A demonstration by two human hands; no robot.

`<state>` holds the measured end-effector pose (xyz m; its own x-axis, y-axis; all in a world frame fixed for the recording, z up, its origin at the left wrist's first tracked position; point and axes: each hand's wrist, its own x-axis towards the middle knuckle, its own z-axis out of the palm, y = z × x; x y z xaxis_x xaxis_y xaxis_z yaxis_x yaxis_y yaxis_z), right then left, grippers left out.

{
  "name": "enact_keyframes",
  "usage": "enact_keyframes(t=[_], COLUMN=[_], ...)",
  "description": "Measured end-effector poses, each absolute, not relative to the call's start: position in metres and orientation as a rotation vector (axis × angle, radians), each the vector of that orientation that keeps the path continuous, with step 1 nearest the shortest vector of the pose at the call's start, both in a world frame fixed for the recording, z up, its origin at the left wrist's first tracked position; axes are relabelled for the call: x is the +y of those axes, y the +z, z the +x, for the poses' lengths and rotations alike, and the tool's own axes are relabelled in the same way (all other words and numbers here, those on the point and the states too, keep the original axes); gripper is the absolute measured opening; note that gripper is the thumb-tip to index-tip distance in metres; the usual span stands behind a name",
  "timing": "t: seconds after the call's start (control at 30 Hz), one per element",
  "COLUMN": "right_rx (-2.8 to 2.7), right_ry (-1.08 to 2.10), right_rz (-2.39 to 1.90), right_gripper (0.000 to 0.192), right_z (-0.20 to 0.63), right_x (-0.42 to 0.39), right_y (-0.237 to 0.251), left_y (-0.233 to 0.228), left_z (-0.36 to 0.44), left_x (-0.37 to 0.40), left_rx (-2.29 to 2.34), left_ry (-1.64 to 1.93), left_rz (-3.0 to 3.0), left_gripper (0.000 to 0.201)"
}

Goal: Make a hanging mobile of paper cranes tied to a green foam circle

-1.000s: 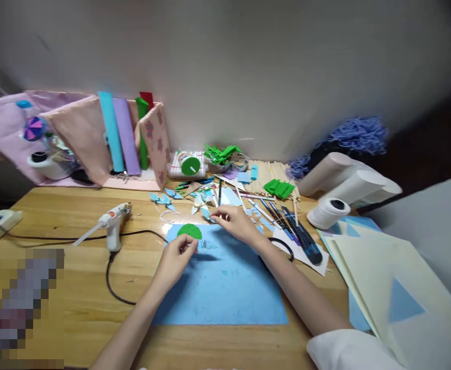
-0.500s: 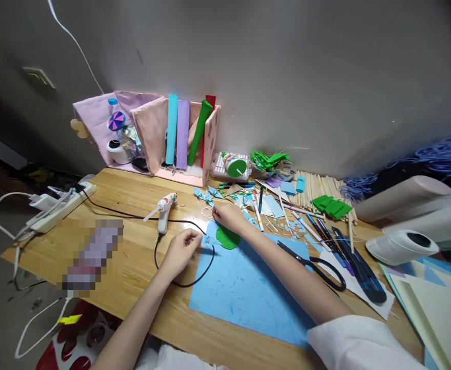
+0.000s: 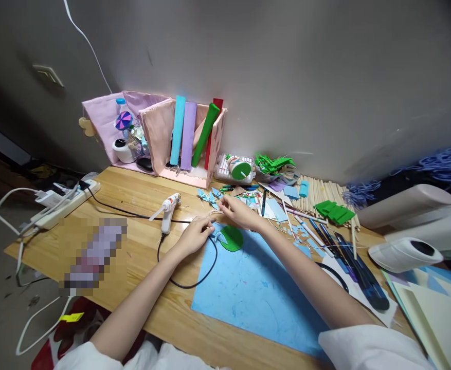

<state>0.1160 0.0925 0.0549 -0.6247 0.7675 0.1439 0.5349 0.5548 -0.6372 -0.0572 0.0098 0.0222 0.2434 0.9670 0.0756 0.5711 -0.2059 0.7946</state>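
Over the top left corner of a blue paper sheet [image 3: 248, 293], my left hand [image 3: 195, 237] has its fingers drawn together; what is between them is hidden. Close by on the right, my right hand [image 3: 237, 211] pinches at a thin pale string [image 3: 214, 211] that runs between the two hands. A small folded light-blue paper piece [image 3: 219, 236] lies just below my left fingertips, against the edge of a green disc [image 3: 233, 239]. More folded blue paper pieces [image 3: 209, 197] sit just beyond my hands.
A white glue gun [image 3: 168, 213] stands left of my hands, its black cord [image 3: 182, 286] looping onto the sheet. Black scissors [image 3: 335, 276] are partly hidden behind my right forearm. Paper scraps, pens and wooden sticks [image 3: 320, 187] crowd the back right. A power strip [image 3: 66, 205] lies at the left edge.
My left hand has moved right and up, closer to my right hand. The folded blue piece now lies against the green disc. My right forearm covers more of the scissors. The view has shifted slightly.
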Motion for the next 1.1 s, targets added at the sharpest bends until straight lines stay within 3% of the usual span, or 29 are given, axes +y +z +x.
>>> enact_keyframes(t=[0.1, 0.23, 0.33, 0.7, 0.93, 1.1], right_rx=[-2.176, -1.502, -1.118, -1.006, -1.211, -1.275], right_ry=[0.898, 1.498, 1.712, 1.756, 1.647, 1.503], right_rz=[-1.025, -0.865, -0.772, -0.695, -1.039, -1.268], right_gripper=[0.016, 0.014, 0.013, 0.021, 0.026, 0.032], right_z=[0.114, 0.11, 0.112, 0.166, 0.209, 0.236], right_x=[0.099, 0.109, 0.115, 0.097, 0.052, 0.017], right_y=[0.06, 0.078, 0.096, 0.135, 0.102, 0.066], left_y=[0.02, 0.021, 0.021, 0.027, 0.049, 0.051], left_z=[-0.057, -0.058, -0.059, -0.058, -0.03, 0.01], left_x=[0.008, 0.007, 0.008, 0.009, -0.003, -0.015], left_rx=[1.416, 1.43, 1.395, 1.349, 1.375, 1.276], left_ry=[0.803, 0.788, 0.808, 0.82, 0.952, 0.86], left_rz=[1.862, 1.84, 1.8, 1.69, 1.499, 1.511], left_gripper=[0.014, 0.015, 0.016, 0.019, 0.023, 0.022])
